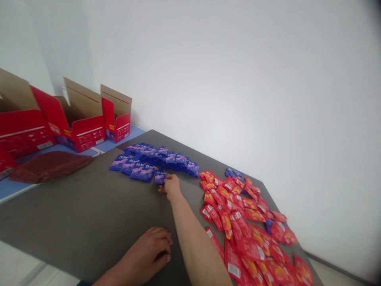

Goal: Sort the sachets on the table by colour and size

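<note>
Blue pkt (160, 177) pinched by R hand (173, 186) nr table (98, 206) ctr, beside blue rows (154, 157); L hand (150, 252) half-curled by table's near edge; red pkts (238, 216) strewn along table's R edge.

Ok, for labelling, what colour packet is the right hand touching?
The packet is blue with lilac; head view.

This looks like a packing workplace: open printed cartons (89, 133) stand beside a plain worktop (89, 206), which carries many small red packets (238, 214) and blue packets (145, 172).
</note>
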`<state>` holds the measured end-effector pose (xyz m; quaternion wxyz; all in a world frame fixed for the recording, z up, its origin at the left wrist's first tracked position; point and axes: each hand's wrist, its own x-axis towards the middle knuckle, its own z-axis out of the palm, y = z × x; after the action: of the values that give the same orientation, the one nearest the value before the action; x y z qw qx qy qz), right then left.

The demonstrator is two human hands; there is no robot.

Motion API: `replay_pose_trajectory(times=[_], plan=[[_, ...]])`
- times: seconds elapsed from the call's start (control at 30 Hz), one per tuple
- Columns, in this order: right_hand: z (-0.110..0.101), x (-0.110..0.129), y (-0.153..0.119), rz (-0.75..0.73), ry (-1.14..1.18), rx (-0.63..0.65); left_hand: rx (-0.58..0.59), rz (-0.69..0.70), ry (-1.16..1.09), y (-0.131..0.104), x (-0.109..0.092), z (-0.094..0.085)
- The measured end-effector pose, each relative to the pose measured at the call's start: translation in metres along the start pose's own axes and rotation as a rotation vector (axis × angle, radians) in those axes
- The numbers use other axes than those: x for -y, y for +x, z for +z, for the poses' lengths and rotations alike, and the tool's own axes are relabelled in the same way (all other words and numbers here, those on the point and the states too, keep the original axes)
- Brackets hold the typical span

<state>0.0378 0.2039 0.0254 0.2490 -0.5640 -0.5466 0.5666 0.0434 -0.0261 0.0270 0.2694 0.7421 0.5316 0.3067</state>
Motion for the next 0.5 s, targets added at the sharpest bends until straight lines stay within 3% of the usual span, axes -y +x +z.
replay_pose_trajectory(times=[0.13, 0.2, 0.33, 0.5], plan=[[0.017, 0.005, 0.001, 0.025, 0.113, 0.003, -0.01, 0.023, -0.006, 0.0, 0.001, 0.001], [0.019, 0.009, -0.002, -0.05, -0.061, 0.002, -0.015, 0.023, -0.003, 0.0, 0.001, 0.001], [0.009, 0.018, -0.015, -0.317, -0.647, -0.068, -0.011, 0.029, 0.015, -0.001, 0.003, 0.002], [0.0, 0.015, -0.034, -0.602, -0.957, 0.128, 0.041, 0.039, 0.05, -0.001, 0.012, 0.003]])
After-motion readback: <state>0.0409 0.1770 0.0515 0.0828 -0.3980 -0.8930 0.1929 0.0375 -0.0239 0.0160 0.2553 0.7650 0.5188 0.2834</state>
